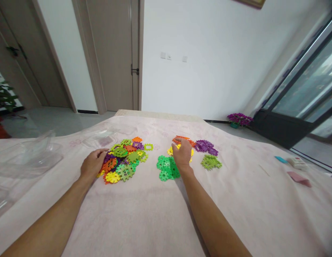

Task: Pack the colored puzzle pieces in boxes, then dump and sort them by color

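My left hand (93, 163) rests against the left edge of a mixed pile of plastic interlocking building pieces (124, 157), its fingers loosely bent and partly hidden. No piece shows in its grasp. My right hand (183, 153) hovers over the yellow pieces (170, 151), thumb and forefinger apart, with nothing visible between them. Just beyond its fingers lie orange pieces (192, 142). Green pieces (164, 165) are grouped below it, partly covered by the wrist. To its right are a purple group (205, 146) and a light green group (211, 162).
Clear plastic packaging (26, 157) lies on the left of the pink tablecloth (144, 221). On the right are a blue object (281, 159), a small white box (297, 163) and a pink piece (300, 179). Doors (112, 53) and a white wall stand beyond the table.
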The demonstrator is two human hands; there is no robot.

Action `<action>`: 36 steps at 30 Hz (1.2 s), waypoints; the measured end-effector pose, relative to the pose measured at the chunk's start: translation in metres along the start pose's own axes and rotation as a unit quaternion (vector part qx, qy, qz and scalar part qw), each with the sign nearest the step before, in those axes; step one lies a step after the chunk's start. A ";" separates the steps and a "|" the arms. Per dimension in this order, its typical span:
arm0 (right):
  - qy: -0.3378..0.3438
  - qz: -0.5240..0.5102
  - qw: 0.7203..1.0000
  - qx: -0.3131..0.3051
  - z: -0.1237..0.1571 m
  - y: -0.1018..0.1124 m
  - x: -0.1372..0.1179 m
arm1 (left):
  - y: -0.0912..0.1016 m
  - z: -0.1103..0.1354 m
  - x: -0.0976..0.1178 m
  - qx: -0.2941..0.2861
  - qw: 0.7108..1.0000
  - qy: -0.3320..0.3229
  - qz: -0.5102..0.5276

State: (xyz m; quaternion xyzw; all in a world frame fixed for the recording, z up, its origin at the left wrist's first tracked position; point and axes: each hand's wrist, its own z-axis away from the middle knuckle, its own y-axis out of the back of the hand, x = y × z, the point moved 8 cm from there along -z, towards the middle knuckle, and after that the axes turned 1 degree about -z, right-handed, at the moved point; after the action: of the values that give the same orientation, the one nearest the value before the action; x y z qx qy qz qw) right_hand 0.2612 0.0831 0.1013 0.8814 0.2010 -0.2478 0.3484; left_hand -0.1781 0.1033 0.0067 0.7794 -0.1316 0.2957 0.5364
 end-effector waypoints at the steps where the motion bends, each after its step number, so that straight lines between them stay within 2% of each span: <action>1: 0.010 -0.012 1.000 0.006 0.001 0.000 0.001 | -0.002 -0.001 0.002 -0.007 1.000 -0.008 -0.001; 4: 0.048 -0.046 0.997 -0.038 0.014 -0.017 -0.012 | -0.013 -0.003 0.014 -0.054 0.996 -0.072 -0.005; 7: 0.113 -0.068 0.985 -0.110 0.037 -0.040 -0.043 | -0.024 0.001 0.027 -0.088 0.989 -0.114 -0.005; 11: 0.189 -0.050 0.957 -0.215 0.069 -0.065 -0.078 | -0.037 0.020 0.048 -0.097 0.988 -0.116 0.002; 15: 0.199 0.017 0.940 -0.277 0.089 -0.076 -0.085 | -0.044 0.042 0.071 -0.111 0.988 -0.102 0.041; 17: 0.195 0.049 0.937 -0.286 0.093 -0.078 -0.083 | -0.038 0.044 0.072 -0.093 0.991 -0.069 0.072; 20: 0.189 0.078 0.935 -0.290 0.093 -0.078 -0.081 | -0.025 0.039 0.061 -0.065 0.993 0.000 0.096; 24: 0.181 0.103 0.934 -0.291 0.090 -0.078 -0.080 | -0.010 0.035 0.043 -0.037 0.996 0.058 0.050; 26: 0.173 0.109 0.933 -0.295 0.089 -0.076 -0.079 | -0.007 0.038 0.038 -0.020 0.998 0.055 0.015; 31: 0.162 0.112 0.935 -0.294 0.085 -0.069 -0.075 | -0.014 0.043 0.039 -0.029 0.999 -0.024 -0.029; 36: 0.144 0.095 0.949 -0.264 0.071 -0.059 -0.068 | -0.018 0.038 0.033 -0.043 0.999 -0.006 -0.019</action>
State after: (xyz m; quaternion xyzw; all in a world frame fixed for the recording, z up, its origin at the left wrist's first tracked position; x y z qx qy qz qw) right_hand 0.1547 0.0599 0.0649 0.7991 0.2225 -0.0224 0.5581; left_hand -0.1304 0.0795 0.0032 0.7598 -0.1326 0.2747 0.5742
